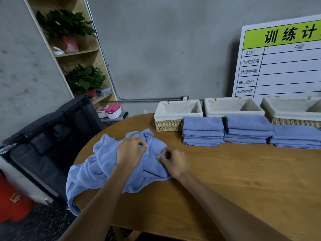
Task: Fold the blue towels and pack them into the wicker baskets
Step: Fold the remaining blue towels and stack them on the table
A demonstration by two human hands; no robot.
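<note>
Soft blue crumpled towel [107,164] drapes over our round wooden worktop [225,180]; our left hand [130,150] and right hand [173,162] pinch its folds

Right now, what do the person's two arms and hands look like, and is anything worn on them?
Both forearms are bare up to the frame edge: no sleeves show. The left hand and right hand wear no gloves, and no rings, watch or bracelet show.

Looks like a gym back room or storage corner. Bare concrete wall [165,49]; against it leans a whiteboard [281,66] headed as a training plan, rows for static stretch, core activation. Left of the board: OSB shelf [86,54] with potted plants [64,26].
</note>
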